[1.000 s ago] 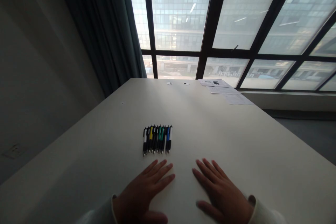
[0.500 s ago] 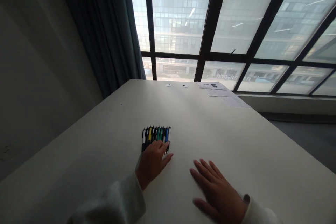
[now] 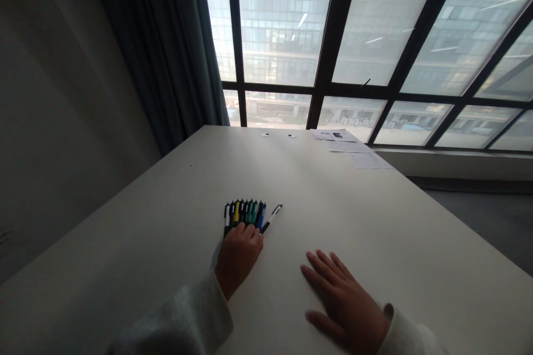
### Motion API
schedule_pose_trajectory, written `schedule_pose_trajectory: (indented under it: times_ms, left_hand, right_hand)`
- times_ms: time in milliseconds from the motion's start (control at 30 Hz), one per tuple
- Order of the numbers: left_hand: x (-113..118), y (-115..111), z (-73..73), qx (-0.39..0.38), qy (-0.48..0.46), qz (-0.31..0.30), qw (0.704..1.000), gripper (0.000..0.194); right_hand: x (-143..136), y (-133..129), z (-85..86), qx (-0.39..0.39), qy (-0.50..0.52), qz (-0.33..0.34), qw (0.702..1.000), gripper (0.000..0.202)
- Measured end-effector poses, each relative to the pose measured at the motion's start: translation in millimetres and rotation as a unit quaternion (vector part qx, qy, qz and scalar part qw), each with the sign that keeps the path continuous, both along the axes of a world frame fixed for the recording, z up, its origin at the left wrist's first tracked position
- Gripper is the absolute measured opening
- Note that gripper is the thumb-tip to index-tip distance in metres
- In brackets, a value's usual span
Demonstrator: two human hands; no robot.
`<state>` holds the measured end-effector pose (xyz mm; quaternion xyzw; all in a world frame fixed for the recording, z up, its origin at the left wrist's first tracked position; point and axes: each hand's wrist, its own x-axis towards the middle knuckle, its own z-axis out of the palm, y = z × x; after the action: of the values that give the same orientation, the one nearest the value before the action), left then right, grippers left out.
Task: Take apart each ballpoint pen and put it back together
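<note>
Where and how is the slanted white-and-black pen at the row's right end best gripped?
Probably its slim white barrel, pinched from the right: that far end angles away from the blue-barrelled pen, while its black near end sits by the left hand.

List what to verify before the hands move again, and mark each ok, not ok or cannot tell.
1. Left hand at the row of pens: ok, it covers their near ends.
2. Left grip closed on a pen: cannot tell, the hand itself hides this.
3. Pens all lined up: not ok, the rightmost white pen slants away from the row.
4. Right hand free: ok, fingers spread, no pen visible in it.
5. Papers away from both hands: ok, they lie at the table's far right.
</note>
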<state>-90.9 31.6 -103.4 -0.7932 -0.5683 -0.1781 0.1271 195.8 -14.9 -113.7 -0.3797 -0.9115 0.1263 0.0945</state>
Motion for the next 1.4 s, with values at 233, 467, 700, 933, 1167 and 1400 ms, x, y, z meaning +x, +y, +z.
schedule_pose_trajectory:
  times_ms: [233,467,700,933,1167,1400]
  left_hand:
    - [-6,3,6.5,0.031,-0.049,-0.038,0.998,0.022]
    - [5,-8,75.7,0.012,-0.275,-0.109,0.955,0.023]
    - [17,-28,173.2,0.008,-0.388,-0.075,0.918,0.023]
    - [20,-42,189.6,0.003,-0.533,-0.028,0.846,0.026]
    - [10,-30,170.8,-0.063,-0.638,-0.044,0.766,0.039]
    - [17,-34,178.2,-0.033,-0.629,-0.027,0.776,0.037]
  right_hand:
    - [2,0,-4.0,-0.034,0.088,-0.041,0.995,0.066]
    - [-1,34,38.2,-0.148,0.457,-0.203,0.853,0.047]
    - [-21,59,150.1,-0.046,0.638,-0.148,0.754,0.022]
    - [-20,43,166.9,-0.043,0.658,-0.116,0.743,0.013]
    - [-17,37,172.6,-0.054,0.661,-0.124,0.738,0.017]
    - [-13,40,169.4,-0.086,0.668,-0.137,0.726,0.020]
